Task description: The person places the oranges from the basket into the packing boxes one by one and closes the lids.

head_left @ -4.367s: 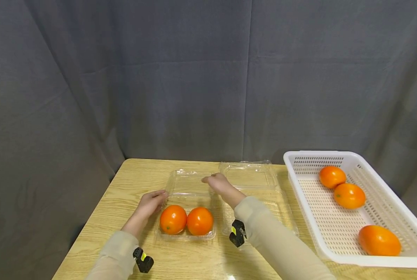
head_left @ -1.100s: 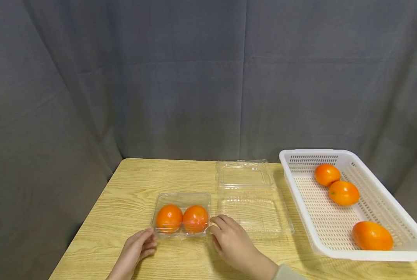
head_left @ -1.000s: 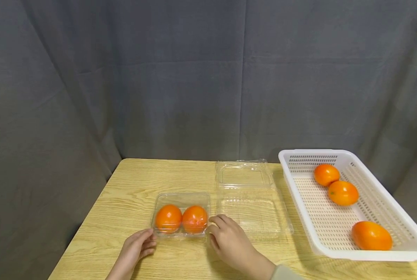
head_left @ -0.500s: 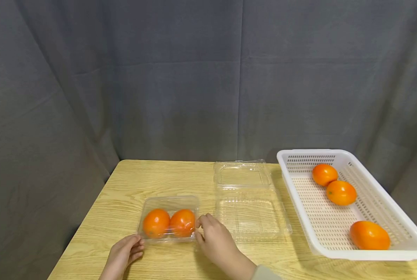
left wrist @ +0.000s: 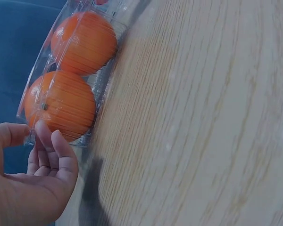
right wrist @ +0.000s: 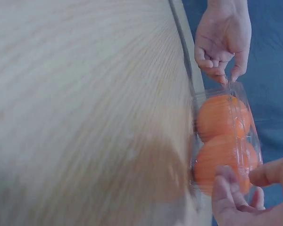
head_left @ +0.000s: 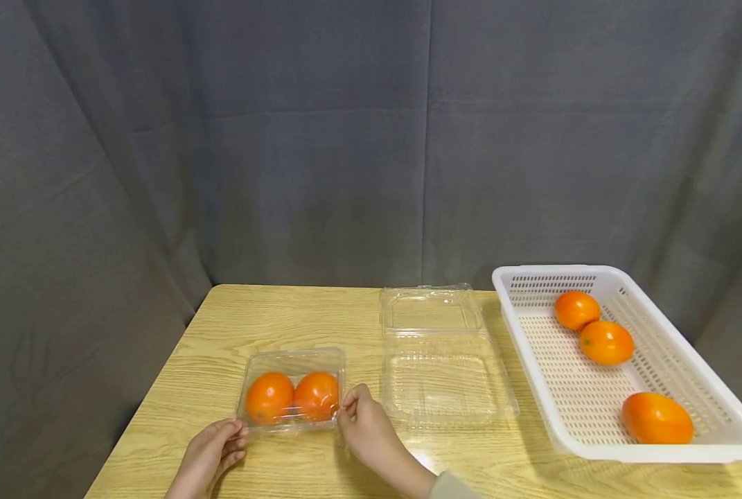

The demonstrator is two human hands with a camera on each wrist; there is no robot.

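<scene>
A clear plastic clamshell box [head_left: 297, 359] lies on the table at front left, its lid down over two oranges [head_left: 269, 398]. My left hand [head_left: 208, 454] pinches its near left corner between thumb and fingers. At the near right corner, the thumb and index finger of my right hand [head_left: 367, 426] pinch the rim. In the left wrist view the oranges [left wrist: 61, 103] sit side by side behind the clear plastic. The right wrist view has both hands at opposite ends of the box's front edge; whether that edge is fully latched cannot be told.
Right of the box, a second clear clamshell [head_left: 442, 384] lies unfolded, with its lid toward the back. A white perforated basket [head_left: 670, 454] stands at the right, holding three oranges [head_left: 606, 342]. A grey curtain [head_left: 314, 173] hangs behind the wooden table [head_left: 283, 319].
The box's lid, folded back earlier, has come down over the oranges. Both hands moved from its rear to its front corners. Lately box and hands have shifted left.
</scene>
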